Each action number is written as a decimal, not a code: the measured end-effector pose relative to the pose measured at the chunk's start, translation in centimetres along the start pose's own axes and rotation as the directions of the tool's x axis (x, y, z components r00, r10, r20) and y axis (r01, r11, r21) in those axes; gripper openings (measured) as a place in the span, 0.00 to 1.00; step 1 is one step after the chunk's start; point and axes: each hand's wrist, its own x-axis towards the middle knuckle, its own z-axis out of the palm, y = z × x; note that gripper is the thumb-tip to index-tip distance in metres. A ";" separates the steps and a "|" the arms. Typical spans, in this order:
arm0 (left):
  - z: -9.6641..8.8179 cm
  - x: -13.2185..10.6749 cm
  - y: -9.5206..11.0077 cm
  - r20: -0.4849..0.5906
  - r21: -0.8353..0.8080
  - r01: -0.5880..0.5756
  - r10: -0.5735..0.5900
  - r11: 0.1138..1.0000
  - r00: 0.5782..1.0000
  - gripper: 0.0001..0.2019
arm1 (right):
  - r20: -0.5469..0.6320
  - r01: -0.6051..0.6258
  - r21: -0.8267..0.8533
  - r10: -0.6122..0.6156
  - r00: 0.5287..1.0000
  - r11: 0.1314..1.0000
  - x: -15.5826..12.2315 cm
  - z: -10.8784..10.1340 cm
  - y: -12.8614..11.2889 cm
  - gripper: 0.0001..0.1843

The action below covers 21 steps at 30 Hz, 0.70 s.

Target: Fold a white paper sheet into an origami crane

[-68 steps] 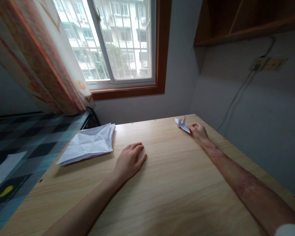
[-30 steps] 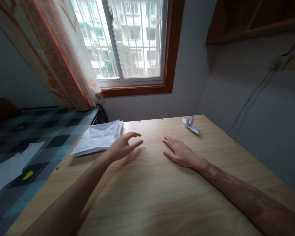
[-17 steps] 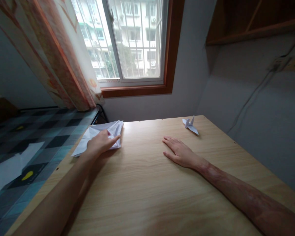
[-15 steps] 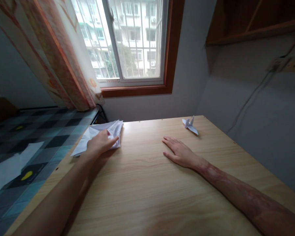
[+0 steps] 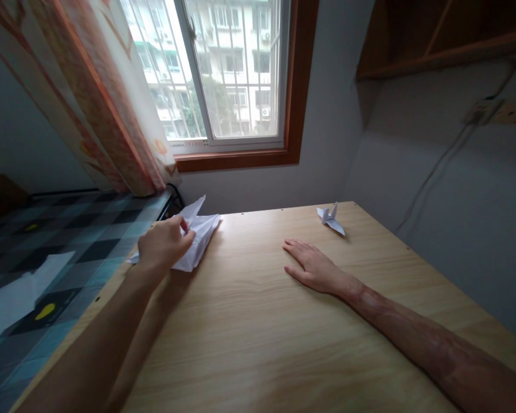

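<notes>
At the table's far left corner, my left hand (image 5: 165, 241) is closed in a pinch on white paper sheets (image 5: 202, 234). The paper is creased and lifted, one corner pointing up and the rest hanging over the table. How many sheets the fingers grip is hidden. My right hand (image 5: 308, 265) lies flat on the wooden table (image 5: 249, 332), palm down, fingers stretched out and nothing in it. Beyond it, near the far right corner, a folded white paper crane (image 5: 332, 219) stands apart from both hands.
Left of the table is a bed with a checked cover (image 5: 98, 249), with loose white paper (image 5: 12, 301) on it. A window (image 5: 241, 74) and a curtain (image 5: 124, 115) are behind. On the right wall hang a wooden shelf (image 5: 413, 66) and a cable (image 5: 434, 169).
My left hand has raised the white paper off the table, moving slightly up and left. The sheets have bent and tilted. My right hand and the crane have stayed in place.
</notes>
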 end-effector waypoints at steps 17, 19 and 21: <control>1.4 -13.7 12.7 0.209 -0.347 -0.616 0.698 0.708 0.685 0.17 | -0.182 -0.177 0.634 0.369 0.911 0.752 0.9 0.6 2.0 0.25; 1.6 -13.4 12.4 0.184 -0.448 -0.643 0.768 0.620 0.613 0.18 | -0.232 -0.137 0.541 0.305 0.924 0.829 0.9 0.9 2.2 0.25; 1.9 -12.6 12.0 0.172 -0.530 -0.654 0.823 0.541 0.542 0.17 | -0.259 -0.100 0.428 0.228 0.939 0.898 0.9 0.9 2.3 0.22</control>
